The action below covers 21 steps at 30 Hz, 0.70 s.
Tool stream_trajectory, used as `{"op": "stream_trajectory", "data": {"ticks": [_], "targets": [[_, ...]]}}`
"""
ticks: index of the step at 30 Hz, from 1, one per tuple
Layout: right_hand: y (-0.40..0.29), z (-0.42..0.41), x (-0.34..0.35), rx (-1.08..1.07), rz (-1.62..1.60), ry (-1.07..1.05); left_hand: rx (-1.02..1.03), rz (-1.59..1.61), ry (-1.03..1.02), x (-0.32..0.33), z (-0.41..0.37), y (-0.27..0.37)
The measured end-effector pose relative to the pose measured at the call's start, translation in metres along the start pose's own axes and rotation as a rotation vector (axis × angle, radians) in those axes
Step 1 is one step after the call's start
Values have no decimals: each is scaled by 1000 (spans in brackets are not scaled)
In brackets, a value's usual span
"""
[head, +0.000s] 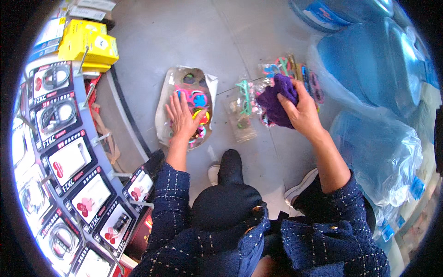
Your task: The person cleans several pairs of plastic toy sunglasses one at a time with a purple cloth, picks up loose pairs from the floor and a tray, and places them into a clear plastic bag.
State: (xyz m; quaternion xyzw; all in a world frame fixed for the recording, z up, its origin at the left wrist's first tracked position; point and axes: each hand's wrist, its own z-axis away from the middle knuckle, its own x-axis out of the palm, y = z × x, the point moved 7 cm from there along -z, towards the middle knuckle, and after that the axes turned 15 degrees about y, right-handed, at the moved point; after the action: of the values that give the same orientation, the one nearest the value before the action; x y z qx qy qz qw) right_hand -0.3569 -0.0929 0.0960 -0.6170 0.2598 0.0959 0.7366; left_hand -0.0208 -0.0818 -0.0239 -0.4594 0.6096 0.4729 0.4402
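My right hand [303,110] grips a bunched purple cloth [277,100] above a pile of small items in clear plastic bags [282,64] on the floor. My left hand [183,119] lies with fingers spread over a card of children's sunglasses [199,100]. Pink, blue and yellow frames show around the fingers, and a dark pair sits at the card's far end. The white backing [164,110] of the card lies flat on the floor. Between my hands is a mint-green glasses frame [245,97] in clear plastic. The cloth hides part of the pile.
At left, a rack holds packaged cables and chargers [57,114] on protruding metal hooks [100,139]. Yellow boxes [91,43] are stacked at its far end. Large blue water bottles [370,62] and clear plastic wrap [384,152] line the right side. Grey floor [193,31] lies ahead.
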Motion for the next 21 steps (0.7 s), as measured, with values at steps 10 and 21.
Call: {"op": "stream_trajectory", "data": {"ticks": [10, 21], "targets": [[-20, -44, -130, -69, -447, 469, 260, 427, 235, -14, -39, 115], [-17, -27, -180, 25, -705, 677, 189, 561, -147, 60, -96, 247]]}}
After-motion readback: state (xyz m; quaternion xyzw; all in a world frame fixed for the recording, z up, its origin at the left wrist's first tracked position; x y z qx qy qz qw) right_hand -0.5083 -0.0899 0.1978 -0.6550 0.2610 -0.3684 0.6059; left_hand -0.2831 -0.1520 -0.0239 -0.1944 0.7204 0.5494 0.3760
